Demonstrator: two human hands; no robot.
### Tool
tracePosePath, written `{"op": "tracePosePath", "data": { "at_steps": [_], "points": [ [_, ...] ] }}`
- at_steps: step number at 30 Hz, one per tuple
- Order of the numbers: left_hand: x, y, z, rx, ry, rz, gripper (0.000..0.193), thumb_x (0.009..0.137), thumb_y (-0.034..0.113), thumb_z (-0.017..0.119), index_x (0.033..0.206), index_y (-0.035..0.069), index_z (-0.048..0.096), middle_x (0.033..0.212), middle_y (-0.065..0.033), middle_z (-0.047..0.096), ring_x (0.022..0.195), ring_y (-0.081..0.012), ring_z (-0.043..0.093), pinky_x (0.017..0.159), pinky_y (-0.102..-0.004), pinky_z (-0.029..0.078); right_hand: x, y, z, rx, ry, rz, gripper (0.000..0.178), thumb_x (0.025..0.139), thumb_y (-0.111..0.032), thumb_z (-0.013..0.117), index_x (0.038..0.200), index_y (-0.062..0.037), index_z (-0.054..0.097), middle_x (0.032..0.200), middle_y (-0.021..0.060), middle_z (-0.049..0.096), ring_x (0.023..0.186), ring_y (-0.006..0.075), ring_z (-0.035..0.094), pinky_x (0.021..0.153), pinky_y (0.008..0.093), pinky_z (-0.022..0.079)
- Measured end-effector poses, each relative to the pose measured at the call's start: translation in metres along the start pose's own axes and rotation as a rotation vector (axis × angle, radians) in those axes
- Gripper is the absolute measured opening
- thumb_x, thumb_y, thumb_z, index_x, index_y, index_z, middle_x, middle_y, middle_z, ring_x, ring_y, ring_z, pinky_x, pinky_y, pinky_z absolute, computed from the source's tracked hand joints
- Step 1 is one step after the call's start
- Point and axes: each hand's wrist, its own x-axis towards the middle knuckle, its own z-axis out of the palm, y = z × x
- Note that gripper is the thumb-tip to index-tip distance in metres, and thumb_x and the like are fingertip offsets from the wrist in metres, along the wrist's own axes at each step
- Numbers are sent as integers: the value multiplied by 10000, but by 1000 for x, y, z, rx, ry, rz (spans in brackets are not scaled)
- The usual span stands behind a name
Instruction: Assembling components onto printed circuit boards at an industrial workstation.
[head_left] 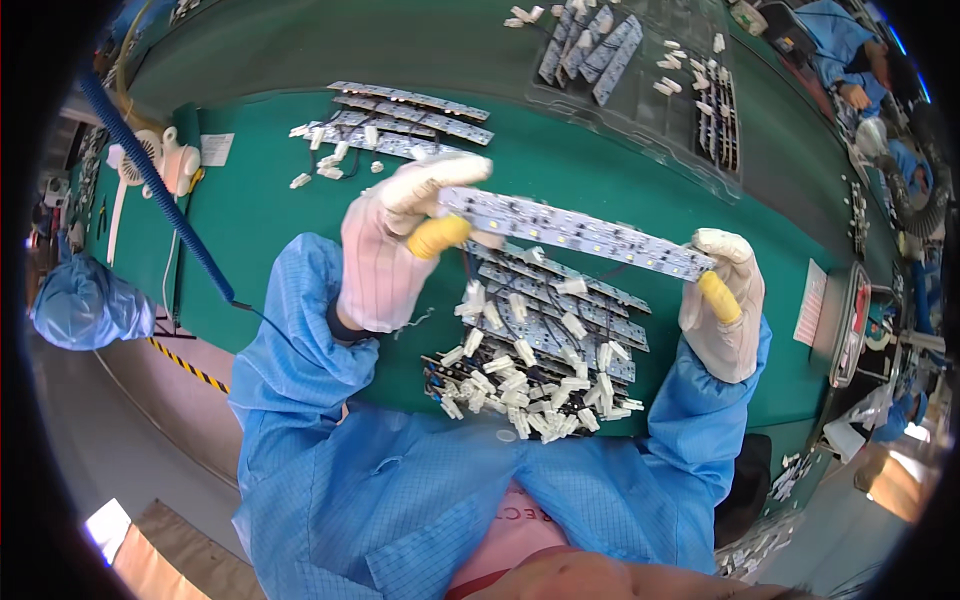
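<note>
Both of my hands wear white gloves with yellow finger cots and hold one long LED strip board (575, 232) level above the green table. My left hand (392, 240) pinches its left end. My right hand (722, 300) pinches its right end. Directly below the strip lies a pile of similar strip boards (560, 320) with white connectors and black wires, close to my chest. My blue sleeves come in from the lower edge.
A second stack of strip boards (405, 120) with loose white connectors lies farther back on the green mat (270, 210). A clear tray (640, 60) holds more boards at the back right. A small white fan (165, 160) and a blue coiled hose (150, 175) stand at left. Other people in blue work at the left and right edges.
</note>
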Motion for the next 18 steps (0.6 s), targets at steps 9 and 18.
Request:
{"op": "tracePosePath", "data": {
  "at_steps": [9, 18],
  "points": [
    [18, 0, 7, 393, 193, -152, 345, 919, 24, 518, 1251, -65, 496, 1040, -96, 627, 882, -119, 591, 822, -219, 438, -4, -16, -2, 131, -227, 90, 464, 839, -215, 646, 1206, 32, 504, 1046, 167, 622, 540, 83, 523, 484, 188, 401],
    [2, -10, -2, -21, -3, 82, 467, 860, 226, 664, 1203, -56, 522, 1119, -209, 602, 704, -149, 643, 745, -275, 526, 10, -8, -7, -188, -91, 210, 350, 925, -269, 525, 1173, -22, 532, 897, 71, 616, 559, 96, 545, 526, 186, 418]
  ]
}}
